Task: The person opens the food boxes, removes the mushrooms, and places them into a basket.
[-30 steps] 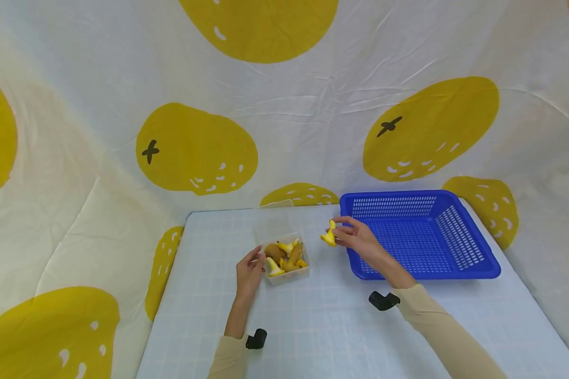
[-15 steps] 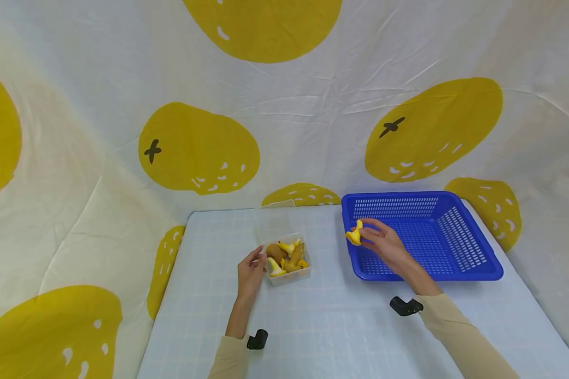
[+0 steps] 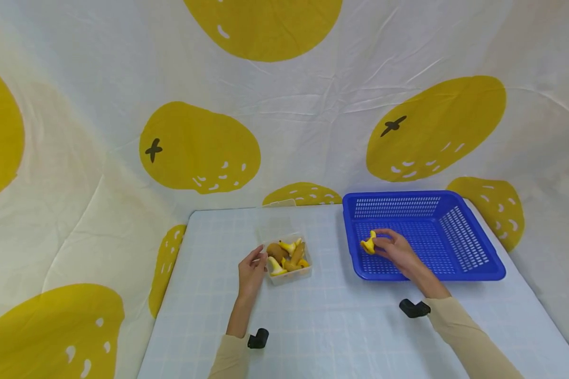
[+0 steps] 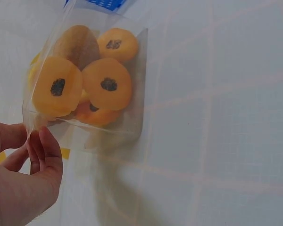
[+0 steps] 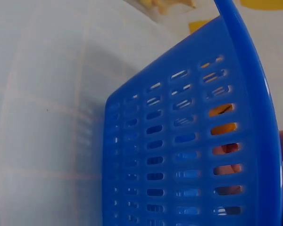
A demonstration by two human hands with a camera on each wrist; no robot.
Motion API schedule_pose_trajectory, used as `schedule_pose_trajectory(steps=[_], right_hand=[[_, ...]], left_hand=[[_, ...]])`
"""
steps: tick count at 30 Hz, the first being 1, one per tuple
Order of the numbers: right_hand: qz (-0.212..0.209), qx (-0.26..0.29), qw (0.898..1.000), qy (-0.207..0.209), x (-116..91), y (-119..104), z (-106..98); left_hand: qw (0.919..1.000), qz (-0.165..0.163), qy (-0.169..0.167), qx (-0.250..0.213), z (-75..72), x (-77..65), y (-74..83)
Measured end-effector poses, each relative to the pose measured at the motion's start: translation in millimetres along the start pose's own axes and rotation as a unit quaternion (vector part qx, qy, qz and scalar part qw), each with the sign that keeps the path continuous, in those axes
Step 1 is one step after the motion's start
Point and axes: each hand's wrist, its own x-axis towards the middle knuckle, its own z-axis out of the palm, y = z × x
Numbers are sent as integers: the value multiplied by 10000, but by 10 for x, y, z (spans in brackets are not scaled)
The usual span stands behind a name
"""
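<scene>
A yellow, trumpet-shaped mushroom [image 3: 368, 243] is pinched in my right hand [image 3: 398, 252], inside the left part of the blue basket [image 3: 476, 276]. In the right wrist view, patches of yellow and of the fingers show through the slots of the basket wall [image 5: 179, 141]. My left hand [image 3: 252, 271] holds the near left edge of a clear plastic box [image 3: 289, 279]. Several yellow and brown mushrooms lie in that box. From the left wrist, round orange mushroom caps [image 4: 107, 84] with dark centre spots press against its clear side, with my left fingers [image 4: 49, 146] at its corner.
The box's clear lid [image 3: 272, 223] stands raised behind it. A pale checked cloth [image 3: 322, 326] covers the table. Right behind the table hangs a white curtain [image 3: 308, 131] with large yellow fruit prints.
My right hand has carried the yellow mushroom rightward from the table over the basket's left rim, then down into the basket. The left hand stays at the box.
</scene>
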Motion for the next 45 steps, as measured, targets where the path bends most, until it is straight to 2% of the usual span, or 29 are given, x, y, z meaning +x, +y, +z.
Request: schedule_pose_trajectory(steps=[2, 4, 7, 11, 14, 24, 30, 38, 45], right_hand=[[43, -299, 9995, -79, 12, 5, 9], [46, -608, 9980, -169, 27, 4, 23], [61, -962, 9949, -289, 40, -7, 46], [110, -1203, 9918, -409, 53, -30, 70], [123, -1338, 9898, -480, 75, -28, 71], [20, -1887, 9807, -517, 216, 82, 75], [38, -2113, 9765, -428, 214, 58, 110], [-182, -2600, 9654, -2, 208, 13, 148], [-664, -2476, 9655, 455, 179, -114, 197]], left_hand=[[10000, -15, 65, -36, 7, 51, -100], [9999, -49, 137, -65, 14, 61, -109], [9991, -367, 177, -92, 20, 66, -69], [9942, -954, 102, -476, 17, 76, -16], [9901, -1177, 42, -758, 18, 92, 2], [9873, -1289, 227, -900, 51, 119, -5], [9778, -1543, 228, -1399, 36, 124, -17], [9711, -1714, 197, -1650, 27, 142, -29], [9705, -1775, 252, -1614, 32, 161, -20]])
